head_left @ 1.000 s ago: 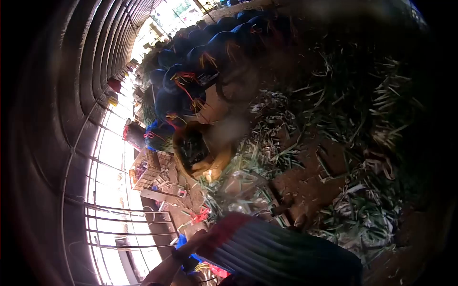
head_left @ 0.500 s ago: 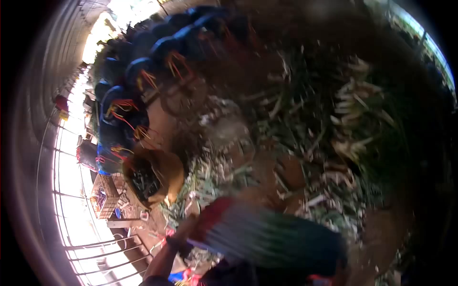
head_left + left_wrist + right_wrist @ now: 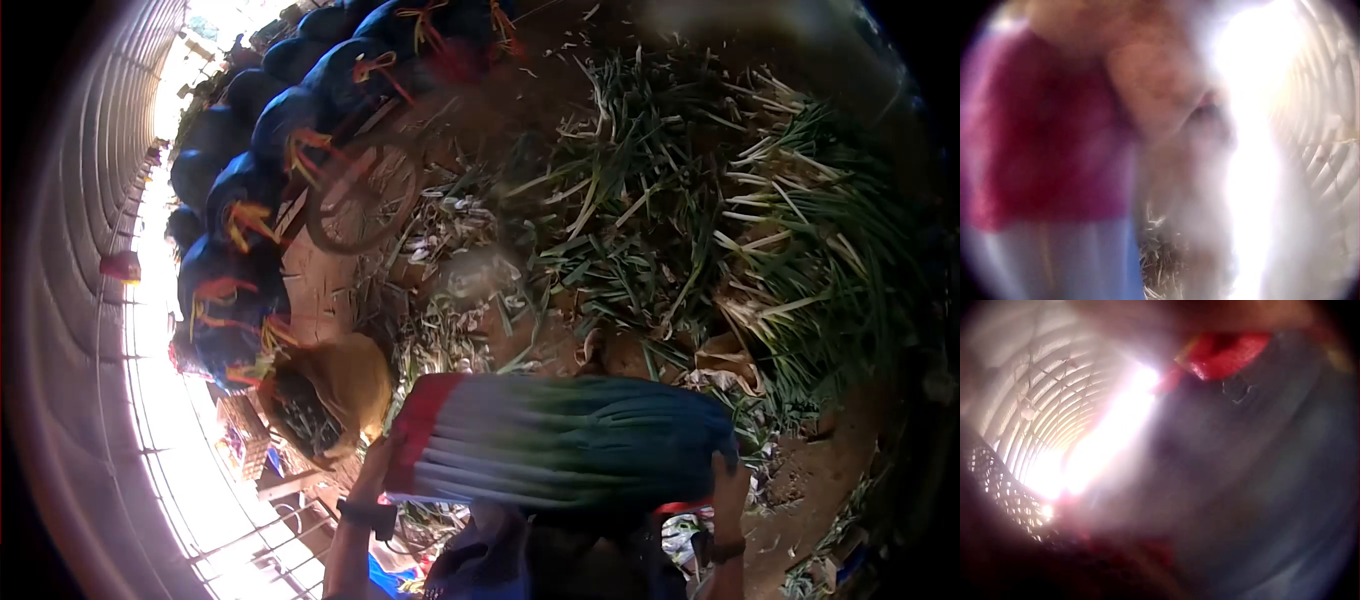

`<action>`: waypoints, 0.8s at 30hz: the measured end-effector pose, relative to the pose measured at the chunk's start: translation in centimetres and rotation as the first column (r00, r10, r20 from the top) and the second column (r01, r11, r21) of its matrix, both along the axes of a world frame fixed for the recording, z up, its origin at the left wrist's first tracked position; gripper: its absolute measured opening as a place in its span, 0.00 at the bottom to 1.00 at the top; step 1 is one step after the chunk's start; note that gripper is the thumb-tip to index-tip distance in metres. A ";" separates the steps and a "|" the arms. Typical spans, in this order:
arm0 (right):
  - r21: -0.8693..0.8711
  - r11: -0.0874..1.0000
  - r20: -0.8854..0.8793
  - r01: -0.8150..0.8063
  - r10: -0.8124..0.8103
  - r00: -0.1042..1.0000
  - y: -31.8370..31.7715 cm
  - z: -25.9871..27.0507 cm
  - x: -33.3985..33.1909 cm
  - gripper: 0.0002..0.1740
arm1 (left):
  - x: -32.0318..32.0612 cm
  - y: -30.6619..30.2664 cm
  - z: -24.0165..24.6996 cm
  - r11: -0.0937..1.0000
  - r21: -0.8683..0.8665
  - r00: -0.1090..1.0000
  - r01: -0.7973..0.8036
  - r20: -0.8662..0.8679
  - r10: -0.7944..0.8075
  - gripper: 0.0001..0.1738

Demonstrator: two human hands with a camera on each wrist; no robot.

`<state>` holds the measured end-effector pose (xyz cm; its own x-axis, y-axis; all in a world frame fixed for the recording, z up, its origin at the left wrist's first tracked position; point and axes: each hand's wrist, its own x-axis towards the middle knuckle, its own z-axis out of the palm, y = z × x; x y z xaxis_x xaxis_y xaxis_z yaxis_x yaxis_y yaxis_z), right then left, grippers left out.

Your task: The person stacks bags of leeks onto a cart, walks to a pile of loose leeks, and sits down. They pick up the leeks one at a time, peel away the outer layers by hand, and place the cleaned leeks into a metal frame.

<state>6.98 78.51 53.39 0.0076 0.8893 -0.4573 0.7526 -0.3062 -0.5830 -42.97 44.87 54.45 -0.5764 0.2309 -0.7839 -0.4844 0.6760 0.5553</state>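
Observation:
A long, plump bagged bundle of green onions (image 3: 570, 440) lies crosswise in front of the body, with a red end at left, pale stalks, then green fading into dark blue at right. My left hand (image 3: 380, 460) grips it at the red end. At the dark blue end, my right hand (image 3: 728, 485) holds it from the near side. The left wrist view shows the left hand (image 3: 1154, 81) blurred beside the red end (image 3: 1054, 137). Dark bag plastic (image 3: 1241, 456) fills much of the right wrist view; the right fingers are mostly hidden there.
Full blue bags (image 3: 240, 190) with orange ties stand in rows at back left. A yellow-brown sack (image 3: 350, 385) stands open, left of the bundle. Loose green onions (image 3: 820, 230) are heaped at right, with trimmings (image 3: 450, 340) scattered over the soil. A barred opening (image 3: 200, 490) lies at left.
The head view has swung, so bags and sack sit further left. The bundle has come level and nearer the view's middle. My right hand now shows at its right end.

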 end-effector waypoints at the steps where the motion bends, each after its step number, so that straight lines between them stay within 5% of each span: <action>1: 0.032 0.999 -0.089 0.042 -0.039 0.995 2.3 -0.1 -2.2 0.25 | -0.6 2.0 1.1 0.998 -0.033 0.999 -0.049 0.000 0.049 0.16; 4: -0.018 0.999 -0.041 -0.033 0.032 0.999 9.4 0.2 -6.0 0.25 | -2.5 6.5 3.7 0.993 0.026 0.988 -0.114 0.108 0.111 0.15; 6: -0.056 0.995 -0.010 -0.087 0.087 0.996 13.3 1.1 -8.3 0.24 | -3.3 8.6 4.2 0.993 -0.053 0.994 -0.109 0.007 0.109 0.16; 8: -0.092 0.987 -0.099 -0.130 0.121 0.988 17.1 1.3 -11.0 0.25 | -4.9 10.6 4.4 0.998 -0.013 0.998 -0.069 -0.006 0.068 0.30; 9: -0.105 0.984 -0.067 -0.146 0.140 0.988 18.6 1.3 -12.2 0.25 | -5.2 14.0 7.0 0.991 -0.135 0.998 -0.005 -0.057 -0.003 0.35; 10: -0.120 0.981 -0.017 -0.154 0.153 0.988 19.7 -0.1 -12.3 0.25 | -7.1 12.6 4.1 0.995 -0.095 0.997 0.035 -0.062 -0.041 0.35; 13: -0.008 0.992 -0.056 -0.125 0.125 0.991 22.7 -1.5 -15.4 0.25 | -10.8 18.0 4.7 0.996 -0.053 0.995 -0.068 0.070 0.072 0.29; 14: -0.222 0.970 0.054 -0.098 0.112 0.992 24.4 -0.9 -16.6 0.26 | -12.7 19.1 3.7 0.996 -0.041 0.995 -0.078 0.053 0.081 0.29; 16: -0.150 0.982 -0.158 -0.116 0.092 0.983 26.7 -3.3 -17.5 0.23 | -16.8 21.7 1.8 0.990 -0.136 0.972 -0.045 0.223 0.075 0.25; 20: 0.063 0.995 -0.138 0.075 -0.065 0.988 31.7 -6.3 -22.5 0.20 | -25.3 30.0 -0.4 0.994 -0.107 0.995 0.025 0.103 -0.014 0.25; 22: 0.107 0.987 -0.298 0.122 -0.085 0.951 35.4 -7.2 -24.6 0.18 | -31.2 36.7 1.4 0.990 -0.046 0.990 0.136 -0.017 -0.137 0.26; 23: -0.008 0.937 -0.482 0.349 -0.309 0.820 36.6 -4.2 -29.1 0.19 | -33.8 39.2 3.1 0.977 -0.041 0.969 0.212 -0.120 -0.215 0.27; 24: 0.095 0.970 -0.157 0.222 -0.206 0.966 39.1 -3.5 -29.9 0.24 | -36.8 41.5 4.9 0.963 -0.069 0.943 0.259 -0.200 -0.268 0.27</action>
<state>-22.96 117.63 49.91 0.1444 0.9193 -0.3661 0.5818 -0.3782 -0.7201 -79.77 86.40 59.31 -0.6489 0.3661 -0.6670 -0.1642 0.7885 0.5926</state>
